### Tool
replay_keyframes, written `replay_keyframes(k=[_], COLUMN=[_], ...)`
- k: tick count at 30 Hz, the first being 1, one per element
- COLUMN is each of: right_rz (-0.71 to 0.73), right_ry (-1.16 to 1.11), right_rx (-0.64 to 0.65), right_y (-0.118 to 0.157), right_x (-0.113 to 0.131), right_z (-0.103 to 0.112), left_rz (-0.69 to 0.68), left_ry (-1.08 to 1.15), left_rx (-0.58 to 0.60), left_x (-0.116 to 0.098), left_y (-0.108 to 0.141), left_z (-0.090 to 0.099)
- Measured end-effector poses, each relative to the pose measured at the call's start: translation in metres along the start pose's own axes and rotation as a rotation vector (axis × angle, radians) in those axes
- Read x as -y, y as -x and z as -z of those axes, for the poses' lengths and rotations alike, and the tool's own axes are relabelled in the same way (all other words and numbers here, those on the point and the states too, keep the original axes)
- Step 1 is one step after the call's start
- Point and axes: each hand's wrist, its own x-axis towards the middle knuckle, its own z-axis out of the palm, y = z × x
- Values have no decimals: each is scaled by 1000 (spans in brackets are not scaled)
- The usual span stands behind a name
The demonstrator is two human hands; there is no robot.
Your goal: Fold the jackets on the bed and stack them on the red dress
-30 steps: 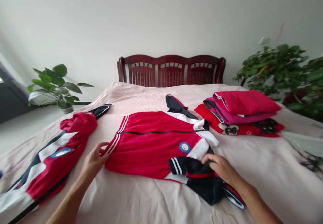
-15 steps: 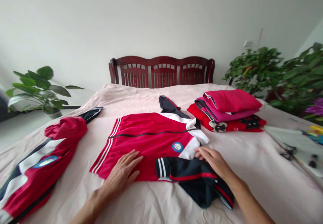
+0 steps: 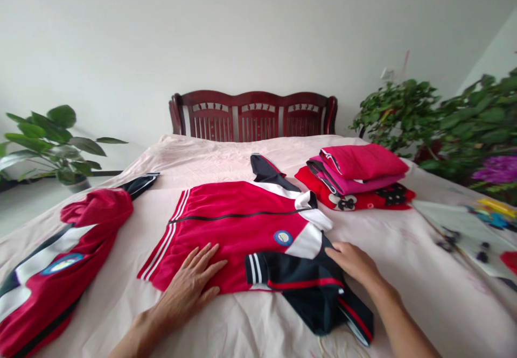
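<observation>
A red zip-up jacket [image 3: 226, 202] with a white and navy yoke and a round badge lies front up on the bed, its collar toward the right. My left hand [image 3: 196, 277] rests flat on the red front near the striped hem, fingers stretched. At the near shoulder, my right hand [image 3: 357, 264] has its fingers drawn together on the navy cloth; the fingertips are partly hidden. The near sleeve [image 3: 302, 277] is folded back across the front, its striped cuff on the red cloth. On the far side, the other sleeve [image 3: 269, 169] points away from me.
A second red, white and navy jacket [image 3: 76, 255] lies bunched at the left. Folded clothes [image 3: 363, 172] are stacked at the right. Beyond them are a pale board [image 3: 456, 218] with small items and leafy plants [image 3: 407, 110]. A wooden headboard [image 3: 258, 116] stands at the back.
My right hand has shifted slightly right, from beside the white collar area to the navy shoulder. My left hand stays flat on the jacket. The view has turned slightly right.
</observation>
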Motion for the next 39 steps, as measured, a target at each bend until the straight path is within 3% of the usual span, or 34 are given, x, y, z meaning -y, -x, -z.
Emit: replay_keyframes(k=[6,8,10,12,14,17,20,25,32,39], right_rz=[-43,-78,-82,55,286,483,486,489,500,491], right_ry=[40,44,16,-37,-66,-79,-127,-180,-193,-240], right_rx=[-9,-79,-233,-414,-514,-422,-333,-367,-385,-361], right_y=[6,8,9,8,3,-7,-16,-22,-22,-23], right_x=[0,2,2,3,2,-1,-9,-16,-15,-16], right_z=[2,2,1,-2,-9,-23,-36,-43,-42,-44], left_rz=[46,76,95,114,146,256,371,526,389,267], left_ry=[116,155,192,229,264,288,279,159,5,14], left_rx=[20,18,0,-31,-60,-91,-79,-3,-100,63], left_x=[2,1,-1,-2,-2,3,10,20,45,73], left_y=[11,11,9,6,3,2,5,14,32,56], left_z=[12,16,20,23,24,22,21,26,11,1])
